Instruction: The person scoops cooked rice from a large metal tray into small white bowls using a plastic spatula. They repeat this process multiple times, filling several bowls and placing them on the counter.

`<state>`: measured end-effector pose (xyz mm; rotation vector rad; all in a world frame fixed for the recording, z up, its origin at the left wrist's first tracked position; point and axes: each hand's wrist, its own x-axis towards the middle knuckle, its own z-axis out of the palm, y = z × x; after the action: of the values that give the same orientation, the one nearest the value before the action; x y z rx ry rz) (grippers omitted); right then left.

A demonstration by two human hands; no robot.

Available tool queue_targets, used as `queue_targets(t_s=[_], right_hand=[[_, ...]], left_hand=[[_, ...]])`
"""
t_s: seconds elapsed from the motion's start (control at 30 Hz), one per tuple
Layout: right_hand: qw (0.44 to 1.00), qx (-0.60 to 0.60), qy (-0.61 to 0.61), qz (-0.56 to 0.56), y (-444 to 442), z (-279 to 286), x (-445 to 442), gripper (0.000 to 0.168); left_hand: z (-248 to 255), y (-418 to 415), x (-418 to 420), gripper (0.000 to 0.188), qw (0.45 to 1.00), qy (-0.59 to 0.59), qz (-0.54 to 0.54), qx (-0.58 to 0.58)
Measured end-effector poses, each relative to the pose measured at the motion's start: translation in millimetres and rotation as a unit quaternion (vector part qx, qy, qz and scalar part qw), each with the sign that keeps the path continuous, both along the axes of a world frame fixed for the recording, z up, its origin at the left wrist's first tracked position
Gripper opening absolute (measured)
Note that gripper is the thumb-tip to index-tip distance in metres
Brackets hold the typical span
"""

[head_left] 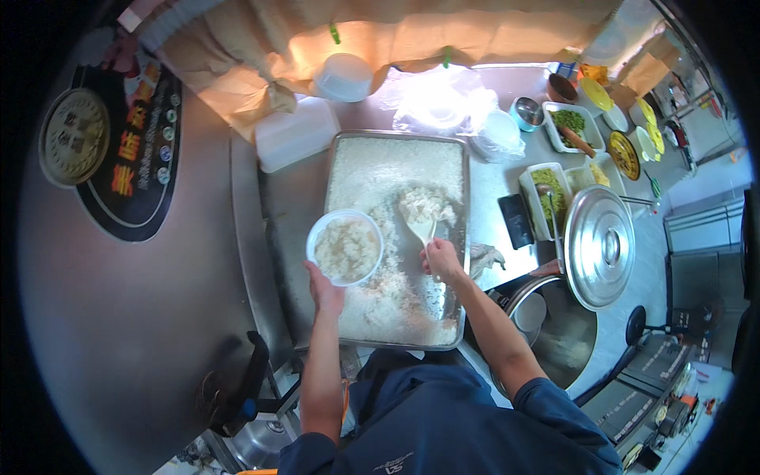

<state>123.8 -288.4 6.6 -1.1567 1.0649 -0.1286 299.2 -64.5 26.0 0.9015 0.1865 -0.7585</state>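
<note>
My left hand point(325, 289) grips a round translucent plastic bowl point(311, 256) from its near left side. Loose clumps of white cooked rice point(348, 249) fill much of that bowl. In my right hand point(442, 259) is the handle of a pale rice paddle point(423, 228), its blade heaped with rice point(426, 205). Beneath both hands lies a large rectangular metal tray point(466, 178). Rice point(392, 157) covers its far end and left side in a layer, while bare metal shows around and below the paddle. The bowl is held above the tray's left edge.
Right of the tray lie a black phone point(515, 221) and a crumpled cloth point(485, 259). A metal pot lid point(599, 248) leans over a large pot point(564, 332). Containers of chopped greens point(549, 199) stand behind. A white plastic box point(297, 135) and bagged plastic lids point(497, 132) line the back.
</note>
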Motion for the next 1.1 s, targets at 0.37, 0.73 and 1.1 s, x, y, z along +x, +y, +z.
queue_targets(t_s=[0.37, 0.73, 1.1], right_hand=[[0.984, -0.173, -0.016, 0.036, 50, 56, -41, 0.015], [0.941, -0.322, 0.019, 0.097, 64, 103, -59, 0.022], [0.960, -0.234, 0.042, 0.145, 66, 144, -86, 0.019]], left_hand=[[11, -25, -7, 0.061, 0.991, -0.063, -0.048, 0.105], [20, -55, -34, 0.060, 0.988, -0.083, -0.077, 0.106], [7, -37, -27, 0.064, 0.986, -0.095, -0.094, 0.096]])
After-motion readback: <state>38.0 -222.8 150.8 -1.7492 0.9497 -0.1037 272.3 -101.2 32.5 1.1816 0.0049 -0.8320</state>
